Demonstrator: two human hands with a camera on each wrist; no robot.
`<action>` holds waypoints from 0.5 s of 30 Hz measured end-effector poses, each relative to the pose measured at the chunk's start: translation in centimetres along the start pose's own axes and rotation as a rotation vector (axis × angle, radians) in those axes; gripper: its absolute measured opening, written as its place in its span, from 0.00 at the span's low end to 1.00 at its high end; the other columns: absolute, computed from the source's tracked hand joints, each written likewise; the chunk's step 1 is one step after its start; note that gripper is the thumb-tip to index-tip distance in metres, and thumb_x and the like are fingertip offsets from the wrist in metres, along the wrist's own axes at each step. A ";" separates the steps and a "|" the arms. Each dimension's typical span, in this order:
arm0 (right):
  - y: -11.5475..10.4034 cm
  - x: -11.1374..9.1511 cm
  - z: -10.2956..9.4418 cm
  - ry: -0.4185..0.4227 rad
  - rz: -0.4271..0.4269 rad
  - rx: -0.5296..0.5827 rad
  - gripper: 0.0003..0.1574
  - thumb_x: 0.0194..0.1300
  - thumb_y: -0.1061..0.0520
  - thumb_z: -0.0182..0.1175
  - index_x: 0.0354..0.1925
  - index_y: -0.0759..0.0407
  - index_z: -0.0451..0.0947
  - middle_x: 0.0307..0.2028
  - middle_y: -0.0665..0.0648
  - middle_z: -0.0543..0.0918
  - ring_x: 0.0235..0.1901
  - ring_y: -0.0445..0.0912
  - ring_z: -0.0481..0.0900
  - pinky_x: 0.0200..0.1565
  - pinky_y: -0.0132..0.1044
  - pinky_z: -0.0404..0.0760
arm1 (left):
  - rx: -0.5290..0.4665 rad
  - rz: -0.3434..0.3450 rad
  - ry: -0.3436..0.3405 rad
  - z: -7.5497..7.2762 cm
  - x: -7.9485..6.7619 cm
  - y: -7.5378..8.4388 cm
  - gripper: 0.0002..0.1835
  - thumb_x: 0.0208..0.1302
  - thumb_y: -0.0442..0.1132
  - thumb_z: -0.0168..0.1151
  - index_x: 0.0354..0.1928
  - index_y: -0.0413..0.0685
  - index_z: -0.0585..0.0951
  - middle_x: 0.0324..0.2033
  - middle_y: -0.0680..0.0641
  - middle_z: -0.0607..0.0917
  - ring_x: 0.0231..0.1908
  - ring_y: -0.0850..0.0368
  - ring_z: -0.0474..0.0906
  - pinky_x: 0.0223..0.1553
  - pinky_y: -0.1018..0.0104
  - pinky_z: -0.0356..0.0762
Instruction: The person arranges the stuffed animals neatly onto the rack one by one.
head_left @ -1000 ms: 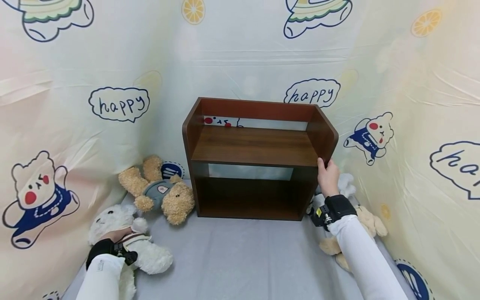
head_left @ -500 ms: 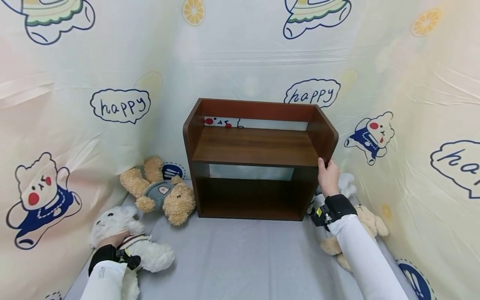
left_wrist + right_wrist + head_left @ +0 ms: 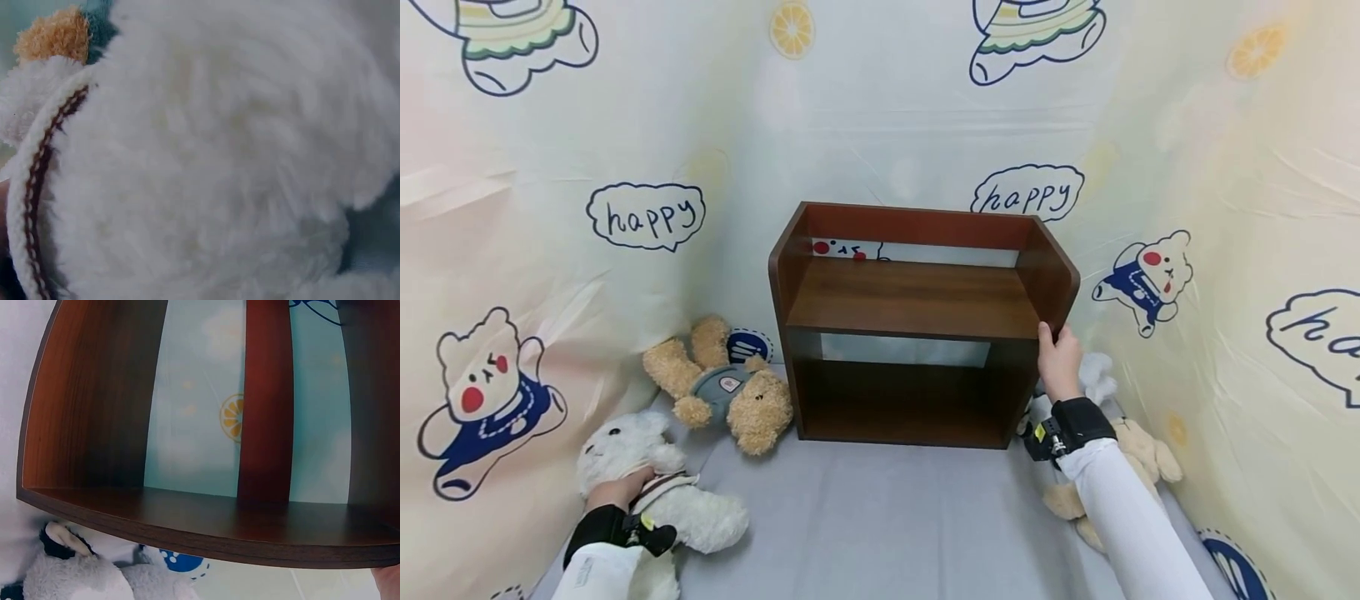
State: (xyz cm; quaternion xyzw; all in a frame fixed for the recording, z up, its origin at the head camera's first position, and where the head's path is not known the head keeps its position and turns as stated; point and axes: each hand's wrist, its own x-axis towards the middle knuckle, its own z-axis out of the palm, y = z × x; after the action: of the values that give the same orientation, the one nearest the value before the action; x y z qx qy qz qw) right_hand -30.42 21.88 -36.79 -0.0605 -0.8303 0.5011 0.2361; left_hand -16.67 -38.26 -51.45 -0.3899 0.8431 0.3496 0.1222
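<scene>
My left hand [image 3: 620, 490] grips a white plush toy [image 3: 711, 518] at its neck, beside a knitted collar [image 3: 34, 169] with a brown stripe. White fur fills most of the left wrist view. My right hand [image 3: 1060, 360] holds the right side panel of a dark brown wooden shelf unit [image 3: 917, 300], thumb on the front edge and fingers round the outside. The shelf unit stands upright with two open tiers. In the right wrist view its inside and front edge show, with a bit of the right hand [image 3: 387, 582] at the lower right corner.
A tan teddy bear [image 3: 758, 410] in blue-grey clothes lies left of the shelf unit. Grey plush [image 3: 75, 578] and a beige plush toy [image 3: 1150, 446] lie right of it, partly behind my right arm. Printed cloth [image 3: 880, 108] hangs behind, above the grey surface [image 3: 880, 517].
The left hand has shifted slightly on the white plush toy, which moved a little to the right and then back. The right hand and shelf unit keep their places as the head view tilts slightly.
</scene>
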 end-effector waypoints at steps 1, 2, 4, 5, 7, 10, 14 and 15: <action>0.1 -0.1 0.0 0.001 0.002 -0.003 0.22 0.70 0.51 0.43 0.45 0.70 0.69 0.35 0.64 0.71 0.35 0.53 0.66 0.34 0.38 0.62 | 0.000 0.004 0.011 0.0 -0.1 0.0 0.47 0.52 0.56 0.44 0.53 0.10 0.56 0.49 0.20 0.62 0.48 0.33 0.64 0.53 0.52 0.66; 0.2 -0.2 0.0 0.000 0.002 -0.004 0.22 0.70 0.50 0.43 0.45 0.70 0.69 0.35 0.64 0.71 0.35 0.53 0.66 0.34 0.38 0.62 | -0.005 0.005 0.019 0.0 -0.3 0.0 0.47 0.52 0.56 0.44 0.53 0.10 0.56 0.49 0.20 0.62 0.49 0.33 0.64 0.53 0.51 0.66; 0.3 -0.3 0.0 -0.005 0.006 -0.002 0.23 0.70 0.50 0.43 0.46 0.70 0.69 0.36 0.65 0.72 0.36 0.53 0.66 0.35 0.39 0.63 | -0.021 0.006 0.039 0.1 -0.8 0.1 0.47 0.54 0.56 0.44 0.54 0.10 0.55 0.49 0.20 0.62 0.50 0.31 0.64 0.54 0.50 0.65; 0.3 -0.3 -0.1 -0.007 0.006 -0.002 0.23 0.70 0.50 0.42 0.47 0.71 0.69 0.37 0.65 0.72 0.36 0.54 0.66 0.36 0.39 0.63 | -0.031 0.017 0.055 0.1 -0.9 0.1 0.47 0.54 0.56 0.44 0.54 0.10 0.55 0.49 0.19 0.62 0.50 0.30 0.63 0.54 0.49 0.64; 0.3 -0.3 -0.1 -0.017 0.012 0.008 0.24 0.71 0.50 0.42 0.48 0.71 0.68 0.41 0.67 0.73 0.38 0.54 0.67 0.38 0.40 0.64 | -0.084 0.044 0.088 0.2 -1.2 0.2 0.47 0.55 0.55 0.46 0.55 0.10 0.53 0.50 0.19 0.61 0.51 0.29 0.62 0.56 0.48 0.62; 0.0 -0.2 -0.2 -0.034 0.024 0.018 0.26 0.71 0.49 0.41 0.52 0.70 0.67 0.47 0.67 0.73 0.42 0.54 0.67 0.41 0.41 0.65 | -0.164 0.085 0.121 0.4 -1.4 0.3 0.50 0.57 0.57 0.48 0.59 0.13 0.48 0.53 0.18 0.57 0.54 0.29 0.58 0.58 0.47 0.58; -0.2 -0.2 -0.3 -0.050 0.045 0.020 0.27 0.71 0.48 0.40 0.54 0.69 0.66 0.49 0.67 0.73 0.43 0.53 0.67 0.42 0.42 0.65 | -0.290 0.161 0.183 0.6 -1.7 0.8 0.50 0.58 0.56 0.51 0.63 0.20 0.43 0.57 0.19 0.54 0.55 0.30 0.55 0.60 0.45 0.54; -0.2 -0.2 -0.3 -0.051 0.049 0.018 0.27 0.71 0.48 0.41 0.54 0.69 0.66 0.49 0.67 0.73 0.43 0.53 0.67 0.42 0.42 0.66 | -0.323 0.176 0.198 0.6 -1.8 1.0 0.48 0.58 0.54 0.51 0.64 0.21 0.44 0.57 0.20 0.55 0.55 0.30 0.55 0.60 0.45 0.54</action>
State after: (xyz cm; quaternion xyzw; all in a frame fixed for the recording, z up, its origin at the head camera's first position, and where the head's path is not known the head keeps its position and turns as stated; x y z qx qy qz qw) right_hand -30.11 21.97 -36.61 -0.0660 -0.8297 0.5158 0.2031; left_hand -16.26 -36.41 -50.53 -0.3617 0.8148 0.4495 -0.0564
